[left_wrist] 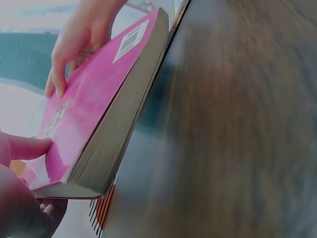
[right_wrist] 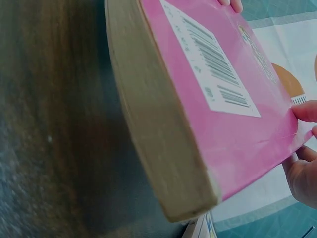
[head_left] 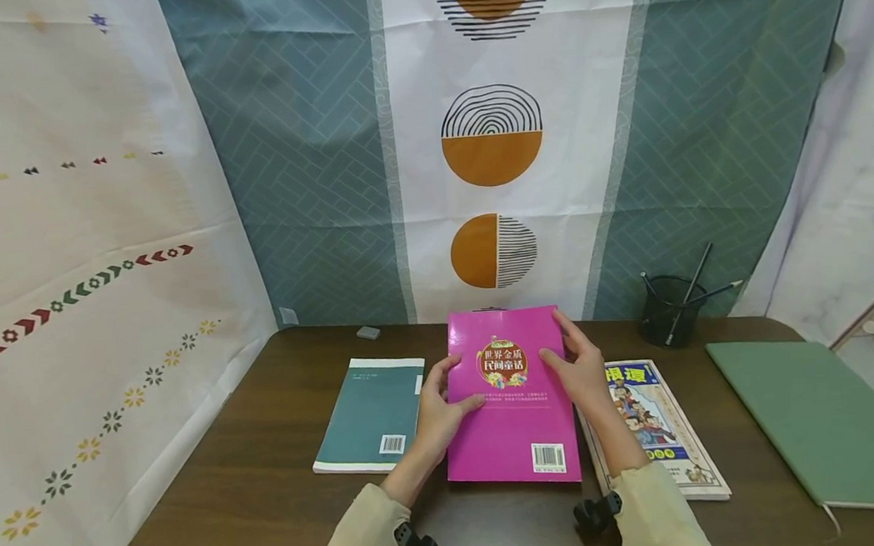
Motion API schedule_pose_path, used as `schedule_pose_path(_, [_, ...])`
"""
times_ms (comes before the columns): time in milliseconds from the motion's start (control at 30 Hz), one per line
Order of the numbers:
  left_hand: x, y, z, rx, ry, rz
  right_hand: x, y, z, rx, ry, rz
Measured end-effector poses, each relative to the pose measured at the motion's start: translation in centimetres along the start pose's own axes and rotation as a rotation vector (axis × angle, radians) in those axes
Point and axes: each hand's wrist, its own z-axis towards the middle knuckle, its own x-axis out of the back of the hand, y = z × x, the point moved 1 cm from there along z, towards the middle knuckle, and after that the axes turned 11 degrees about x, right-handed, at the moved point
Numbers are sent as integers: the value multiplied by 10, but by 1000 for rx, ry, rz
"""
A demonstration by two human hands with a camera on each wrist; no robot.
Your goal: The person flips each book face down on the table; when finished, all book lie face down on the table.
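Observation:
A thick pink book (head_left: 510, 427) is held up over the table, its back cover with a barcode and a round emblem facing me. My left hand (head_left: 437, 402) grips its left edge, thumb on the cover and fingers partly hidden behind. At the right edge my right hand (head_left: 580, 369) grips it, the thumb lying on the cover. The left wrist view shows the book's cream page block (left_wrist: 124, 109) closed and the book tilted. In the right wrist view the white barcode label (right_wrist: 213, 59) is close to the camera.
On the brown table (head_left: 217, 487), a teal book (head_left: 363, 411) lies left and an illustrated book (head_left: 660, 426) right, partly behind my right forearm. Farther right is a green board-like item (head_left: 829, 424). A black mesh pen holder (head_left: 665, 313) and a small grey object (head_left: 368, 332) stand near the back edge.

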Motion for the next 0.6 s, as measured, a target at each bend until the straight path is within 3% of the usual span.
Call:
schedule_pose_path(133, [1,1,-1,-22,-9,0,0,0,1,-4,1,6])
schedule_pose_path(400, [4,27,-21,9,-31,38,0,6,1,-33,-9,-26])
schedule_pose_path(600, [3,1,-1,24,-42,69,0,13,1,-62,-34,-34])
